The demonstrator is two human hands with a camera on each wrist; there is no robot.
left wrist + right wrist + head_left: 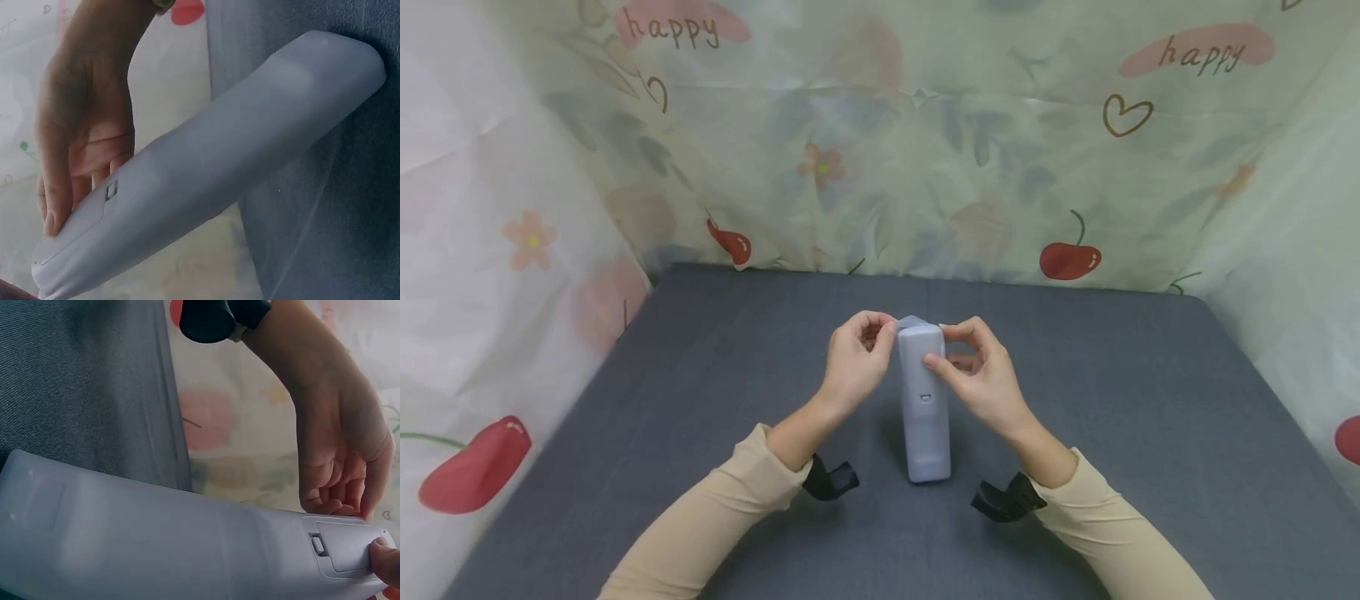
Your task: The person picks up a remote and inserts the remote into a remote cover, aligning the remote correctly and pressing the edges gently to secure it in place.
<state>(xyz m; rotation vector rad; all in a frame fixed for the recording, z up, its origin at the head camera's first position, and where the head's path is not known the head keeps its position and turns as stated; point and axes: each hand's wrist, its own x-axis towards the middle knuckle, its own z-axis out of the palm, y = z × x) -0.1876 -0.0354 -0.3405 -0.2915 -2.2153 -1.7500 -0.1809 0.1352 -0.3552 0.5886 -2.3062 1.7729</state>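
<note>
A pale grey-white remote control (925, 408) stands tilted on end on the dark table, its back with the battery cover (344, 547) turned toward me. A thin translucent sleeve (912, 321) shows at its top end. My left hand (859, 354) pinches the sleeve at the upper left corner between thumb and forefinger. On the other side, my right hand (988, 371) grips the remote near its top, the thumb (384, 557) lying on the battery cover and the fingers at the right edge. The front face of the remote is hidden.
The dark grey cloth-covered table (760, 333) spreads around the hands. Printed curtains (880, 167) hang behind it and at both sides. A black wrist mount (831, 479) sits at the left cuff, another black mount (1009, 498) at the right cuff.
</note>
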